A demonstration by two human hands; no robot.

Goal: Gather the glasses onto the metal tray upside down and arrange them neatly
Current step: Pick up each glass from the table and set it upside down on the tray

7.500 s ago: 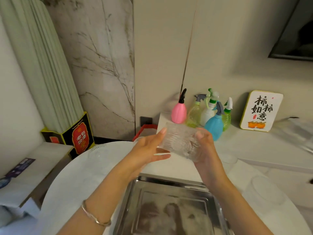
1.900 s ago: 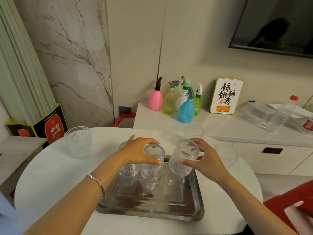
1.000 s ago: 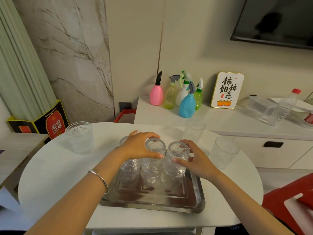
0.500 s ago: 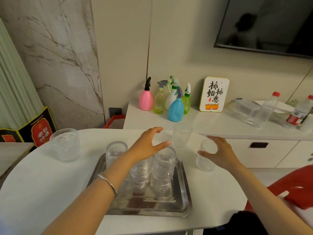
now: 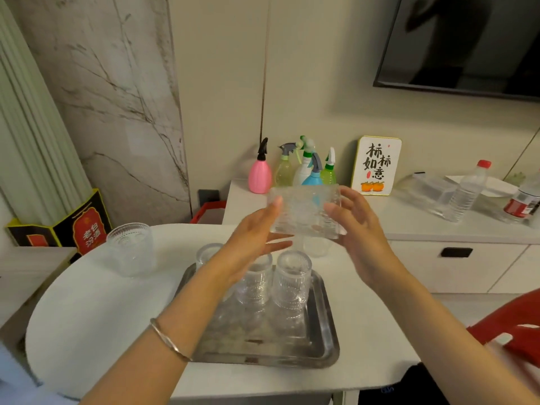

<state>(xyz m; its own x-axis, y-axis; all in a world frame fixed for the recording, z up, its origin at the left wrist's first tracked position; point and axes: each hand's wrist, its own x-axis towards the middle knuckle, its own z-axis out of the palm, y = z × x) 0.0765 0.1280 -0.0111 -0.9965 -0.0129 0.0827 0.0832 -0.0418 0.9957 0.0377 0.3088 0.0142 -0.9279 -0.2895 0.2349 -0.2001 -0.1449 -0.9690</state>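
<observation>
A clear ribbed glass (image 5: 304, 211) lies on its side in the air above the table's far edge. My left hand (image 5: 254, 238) presses on one end and my right hand (image 5: 356, 229) on the other. Below them the metal tray (image 5: 321, 340) holds three glasses upside down along its far side: one at the right (image 5: 292, 279), one in the middle (image 5: 257, 285), and one at the left (image 5: 209, 254) partly hidden by my left arm. A wide glass (image 5: 131, 249) stands upright at the table's left. Another glass (image 5: 317, 247) stands behind the tray, half hidden.
The white round table (image 5: 87, 317) meets a white cabinet (image 5: 438, 229) carrying spray bottles (image 5: 260, 173), a framed sign (image 5: 377, 165) and water bottles (image 5: 467, 194). A red chair (image 5: 514, 325) is at the right, and a black and yellow box (image 5: 84, 226) at the left.
My right hand took a glass from the table's right side and lifted it. My left hand left the tray glasses and joined it, so the glass now lies sideways between both hands.
</observation>
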